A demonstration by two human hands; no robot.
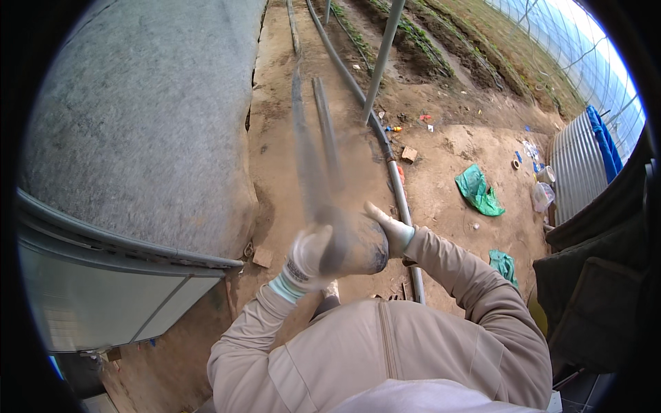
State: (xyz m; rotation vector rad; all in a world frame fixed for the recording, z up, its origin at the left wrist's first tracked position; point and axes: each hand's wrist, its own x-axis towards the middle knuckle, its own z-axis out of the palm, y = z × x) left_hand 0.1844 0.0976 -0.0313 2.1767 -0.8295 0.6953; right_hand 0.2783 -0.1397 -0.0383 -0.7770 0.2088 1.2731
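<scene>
Both my hands, in white gloves with pale blue cuffs, are at a dusty brown-and-black roll (363, 249) in front of my body. It looks like a flat hose wound up, but motion smears its outline. My left hand (308, 253) is closed at the roll's left side, its fingers blurred. Against the right end, my right hand (392, 229) presses and grips, thumb pointing forward. A dark grey strip (297, 113) runs away from the roll along the ground, blurred near it. Whether it joins the roll is hard to see.
A grey pipe (401, 196) lies along the ground at my right, with a slanted metal post (385, 55) beyond. Another bar (323, 117) lies ahead. Grey sheeting (138, 117) rises at left. Green plastic bags (478, 191), litter and a corrugated container (584, 162) are at right.
</scene>
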